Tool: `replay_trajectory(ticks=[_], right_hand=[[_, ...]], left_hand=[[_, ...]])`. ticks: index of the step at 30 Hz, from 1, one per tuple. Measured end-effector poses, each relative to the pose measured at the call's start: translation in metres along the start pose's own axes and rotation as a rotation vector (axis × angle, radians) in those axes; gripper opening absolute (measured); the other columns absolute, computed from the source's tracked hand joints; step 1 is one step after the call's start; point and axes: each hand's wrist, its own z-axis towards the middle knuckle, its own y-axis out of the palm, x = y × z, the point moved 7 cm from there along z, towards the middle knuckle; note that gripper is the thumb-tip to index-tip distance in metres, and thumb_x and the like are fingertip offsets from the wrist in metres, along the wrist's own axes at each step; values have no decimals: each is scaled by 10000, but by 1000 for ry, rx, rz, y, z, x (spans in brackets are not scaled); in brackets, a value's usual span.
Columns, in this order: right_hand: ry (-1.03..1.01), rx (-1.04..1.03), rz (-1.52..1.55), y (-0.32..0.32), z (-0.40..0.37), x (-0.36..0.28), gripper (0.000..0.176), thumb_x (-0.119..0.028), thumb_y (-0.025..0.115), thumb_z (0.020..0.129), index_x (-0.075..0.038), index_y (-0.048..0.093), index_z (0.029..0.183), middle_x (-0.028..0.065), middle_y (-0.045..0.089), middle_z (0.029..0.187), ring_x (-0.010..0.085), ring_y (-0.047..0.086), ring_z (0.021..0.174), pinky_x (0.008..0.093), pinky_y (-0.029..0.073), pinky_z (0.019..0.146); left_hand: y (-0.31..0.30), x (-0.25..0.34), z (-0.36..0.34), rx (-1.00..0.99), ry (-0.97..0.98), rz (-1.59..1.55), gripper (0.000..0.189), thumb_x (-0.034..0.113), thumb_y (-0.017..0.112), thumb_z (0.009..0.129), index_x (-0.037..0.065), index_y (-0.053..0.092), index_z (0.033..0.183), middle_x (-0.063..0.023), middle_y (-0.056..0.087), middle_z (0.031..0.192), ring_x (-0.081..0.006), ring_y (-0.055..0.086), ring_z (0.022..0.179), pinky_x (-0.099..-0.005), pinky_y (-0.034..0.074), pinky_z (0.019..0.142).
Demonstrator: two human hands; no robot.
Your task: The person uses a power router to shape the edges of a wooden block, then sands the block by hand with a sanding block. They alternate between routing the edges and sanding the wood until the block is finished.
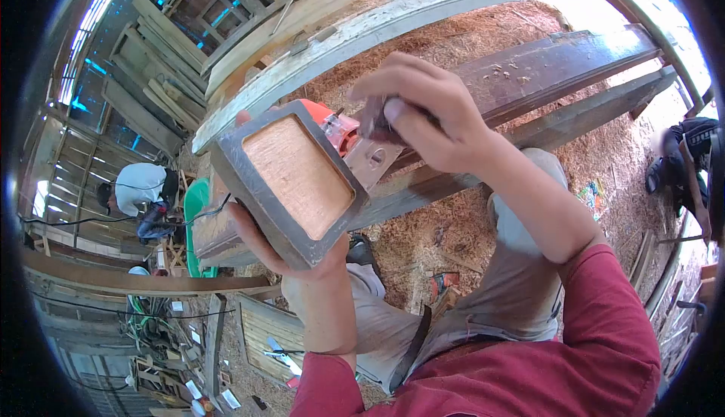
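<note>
My left hand (260,240) is wrapped round a dark-framed wooden block (298,175), holding it from below and behind. Its face is tilted towards me and has a recessed, light wood panel. To its right, my right hand (434,111) pinches a small dark piece (377,119), partly hidden by the fingers. Behind the frame's right edge shows an orange-red tool (343,132), largely covered by the frame and the dark piece. A flat, light plate with an oval slot (377,162) lies beside the frame.
Dark plank (559,70) and pale beam (423,8) stretch across behind the hands. Wood shavings (423,243) cover the floor. One person (140,190) bends beside a green tub (198,224) at left; another person (695,168) is at far right.
</note>
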Motion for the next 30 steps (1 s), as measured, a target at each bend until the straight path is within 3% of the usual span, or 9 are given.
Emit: replay_trajectory(ticks=[1, 2, 5, 6, 14, 20, 26, 28, 30], right_hand=[[-36, -65, -65, 3, 1, -7, 305, -71, 610, 868, -120, 711, 1151, 99, 656, 942, 309, 645, 760, 391, 543, 693], [-58, -105, -109, 6, 0, -11, 441, -80, 626, 825, -192, 701, 1245, 77, 640, 913, 310, 644, 714, 423, 543, 645], [-127, -196, -182, 18, -3, -21, 572, 17, 560, 759, -151, 715, 1283, 58, 575, 822, 233, 603, 658, 379, 509, 580], [-100, -178, -210, 22, -5, -17, 553, -102, 652, 801, -276, 659, 1326, 46, 583, 853, 270, 639, 683, 405, 540, 618], [-131, -267, -305, 26, -6, -19, 445, -176, 709, 771, -232, 646, 1208, 60, 576, 882, 294, 639, 707, 432, 520, 597], [-186, -383, -184, 33, -7, -24, 394, -184, 718, 765, -228, 649, 1150, 87, 570, 846, 317, 635, 683, 452, 507, 587], [-237, -495, -68, 45, -18, -41, 387, -120, 705, 743, -176, 681, 1125, 80, 546, 806, 293, 600, 638, 424, 500, 573], [-196, -526, 4, 47, -19, -42, 365, -82, 686, 749, -118, 686, 1112, 88, 564, 832, 309, 592, 662, 423, 515, 610], [-171, -363, 83, 42, -13, -33, 317, -100, 667, 812, -102, 648, 1129, 103, 621, 854, 280, 645, 690, 401, 531, 636]], left_hand=[[1, 0, 1, -118, -45, -234, 887, 693, 281, 1000, 107, 184, 1659, -167, 286, 1673, -366, 288, 1544, -580, 272, 1242], [4, 1, 1, -238, -92, -470, 899, 704, 285, 996, 107, 179, 1660, -171, 284, 1672, -365, 288, 1543, -579, 277, 1239], [0, 2, -1, -228, -121, -242, 823, 622, 323, 1028, 67, 247, 1632, -127, 336, 1659, -374, 325, 1525, -533, 276, 1256], [1, 0, -2, -234, -149, -273, 820, 617, 321, 1030, 65, 246, 1631, -138, 334, 1657, -375, 327, 1524, -534, 274, 1257], [12, -1, -5, -359, -214, -415, 792, 570, 314, 1039, 47, 246, 1630, -230, 348, 1624, -381, 336, 1514, -533, 260, 1257], [-4, -1, -4, -141, -254, -222, 782, 538, 328, 1043, 12, 256, 1618, -220, 361, 1619, -389, 345, 1507, -536, 261, 1255], [-33, 20, -2, 243, -88, 306, 742, 554, 353, 1041, 34, 364, 1569, -191, 465, 1554, -359, 500, 1403, -556, 385, 1176], [-39, 20, 0, 268, -115, 262, 739, 586, 372, 1035, 58, 404, 1552, -178, 500, 1526, -341, 538, 1363, -559, 425, 1141], [-42, 18, 1, 278, -171, 186, 768, 640, 390, 1020, 79, 431, 1542, -170, 524, 1505, -334, 563, 1332, -563, 461, 1104]])
